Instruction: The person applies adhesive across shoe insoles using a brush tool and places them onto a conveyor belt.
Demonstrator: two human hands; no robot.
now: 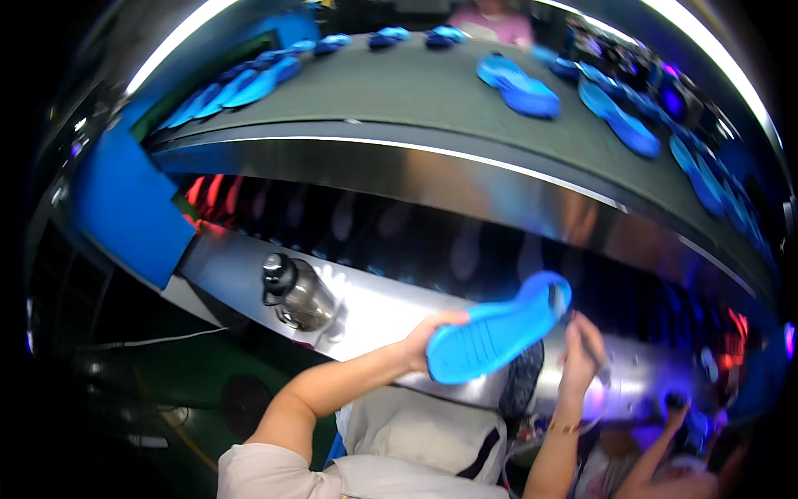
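A bright blue shoe sole [490,337], with grooves across its broad end, is tilted in front of me above the steel ledge. My left hand [426,337] is closed on its broad end, thumb along the upper edge. Close by its narrow heel end, where a dark patch shows, is my right hand [584,349]. The fingers of that hand are curled and pinched together. A thin dark thing seems to stick out from them toward the heel, too small and blurred to name.
Beyond a metal edge, a grey-green conveyor belt [391,91] carries several blue soles [519,86]. A dark-lidded bottle [299,291] stands on the steel ledge [374,320], left of my hands. At lower right a co-worker's arm [657,449] reaches in; another person [496,23] is across the belt.
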